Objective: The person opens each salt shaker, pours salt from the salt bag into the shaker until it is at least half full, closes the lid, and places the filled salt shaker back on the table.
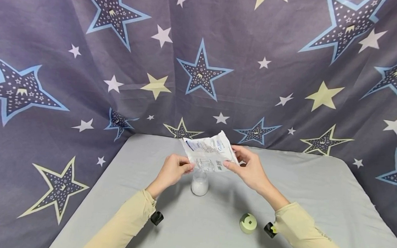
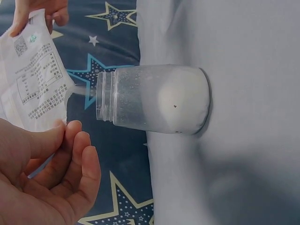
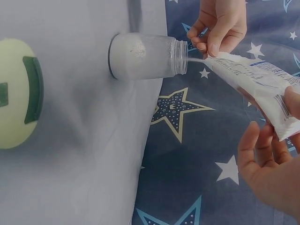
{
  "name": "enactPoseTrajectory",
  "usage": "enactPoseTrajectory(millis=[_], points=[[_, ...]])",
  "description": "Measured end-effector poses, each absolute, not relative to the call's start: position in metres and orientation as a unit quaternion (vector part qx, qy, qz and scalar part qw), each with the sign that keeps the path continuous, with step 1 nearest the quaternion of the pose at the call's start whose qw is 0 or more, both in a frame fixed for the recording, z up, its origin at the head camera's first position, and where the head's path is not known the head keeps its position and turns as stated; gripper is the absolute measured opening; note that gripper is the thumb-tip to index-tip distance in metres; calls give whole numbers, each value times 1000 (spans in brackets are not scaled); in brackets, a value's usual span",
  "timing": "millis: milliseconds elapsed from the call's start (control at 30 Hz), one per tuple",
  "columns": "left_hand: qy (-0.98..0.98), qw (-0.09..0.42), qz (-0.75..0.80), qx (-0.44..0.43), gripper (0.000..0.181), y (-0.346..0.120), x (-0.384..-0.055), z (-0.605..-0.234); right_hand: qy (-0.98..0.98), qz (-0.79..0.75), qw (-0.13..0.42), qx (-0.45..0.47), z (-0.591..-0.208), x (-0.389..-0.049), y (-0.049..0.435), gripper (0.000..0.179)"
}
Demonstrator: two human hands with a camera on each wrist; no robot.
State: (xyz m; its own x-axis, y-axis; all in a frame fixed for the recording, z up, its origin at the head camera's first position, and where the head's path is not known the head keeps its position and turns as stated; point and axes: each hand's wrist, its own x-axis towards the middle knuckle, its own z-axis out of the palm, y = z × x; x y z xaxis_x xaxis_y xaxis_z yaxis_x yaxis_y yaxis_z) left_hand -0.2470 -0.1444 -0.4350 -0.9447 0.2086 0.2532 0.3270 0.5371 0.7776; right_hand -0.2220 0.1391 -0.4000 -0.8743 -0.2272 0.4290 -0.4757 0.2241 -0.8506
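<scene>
Both hands hold a white printed plastic bag point(image 1: 209, 151) tilted over a clear jar point(image 1: 199, 184). My left hand point(image 1: 173, 170) pinches the bag's lower left corner between thumb and forefinger, close to its opening. At the bag's right end, my right hand point(image 1: 250, 171) grips it with the thumb on the near face and fingers behind. A thin stream of white grains point(image 3: 194, 60) runs from the bag's corner into the jar's open mouth. The jar stands upright on the table, its lower part filled with white grains point(image 2: 185, 101).
A pale green lid point(image 1: 248, 223) with a dark green cut-out lies on the grey cloth-covered table point(image 1: 303, 189), right of the jar and close to the right wrist camera point(image 1: 270, 229). Behind the table hangs a dark curtain point(image 1: 241, 85) with stars.
</scene>
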Motion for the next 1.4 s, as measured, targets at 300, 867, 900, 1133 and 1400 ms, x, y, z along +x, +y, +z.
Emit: enactPoseTrajectory(millis=[300,867,900,1133,1400], points=[[-875,66,-455,-153,16,-144,-248,-434,-776,579,105,226,-397,-223,139,47],[-875,63,-456,-152,16,-144,-246,-433,-774,580,105,230,-398,-223,138,46],[-875,64,-456,-152,16,-145,-246,-433,-774,580,105,230,-397,-223,138,46],[-873,65,-458,-156,17,-146,-246,-435,-775,580,103,227,-398,-222,138,46],[-872,64,-460,-158,16,-146,-246,-436,-774,580,104,230,-399,-223,137,46]])
